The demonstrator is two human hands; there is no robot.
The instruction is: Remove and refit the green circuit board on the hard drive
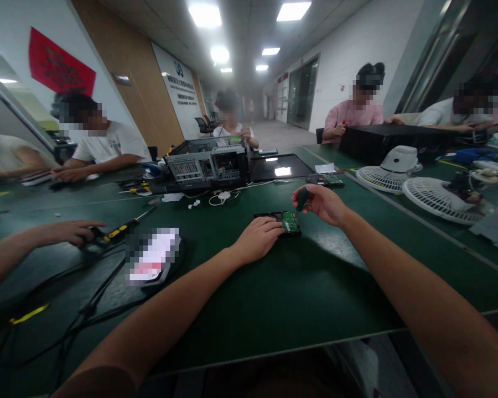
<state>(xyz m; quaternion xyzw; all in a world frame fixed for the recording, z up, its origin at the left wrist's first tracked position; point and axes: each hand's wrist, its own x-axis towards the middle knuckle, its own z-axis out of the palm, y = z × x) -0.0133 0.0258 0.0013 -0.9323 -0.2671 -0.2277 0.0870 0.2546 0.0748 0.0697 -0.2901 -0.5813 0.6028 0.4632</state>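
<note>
A hard drive (291, 222) with a green circuit board lies on the green table (249, 309), in front of me. My left hand (258, 237) rests on the drive's left part, fingers together, holding it against the table. Above the drive's right end, my right hand (318, 203) is closed around the dark green handle of a screwdriver (302, 199). Its shaft points down at the board's right edge; whether the tip touches a screw is too small to tell.
An opened computer case (207, 166) and a flat black panel (280, 167) stand beyond. White fan parts (388, 168) are at right. A co-worker's hand (72, 232), a yellow-black screwdriver (122, 228) and cables lie at left. Several people sit around.
</note>
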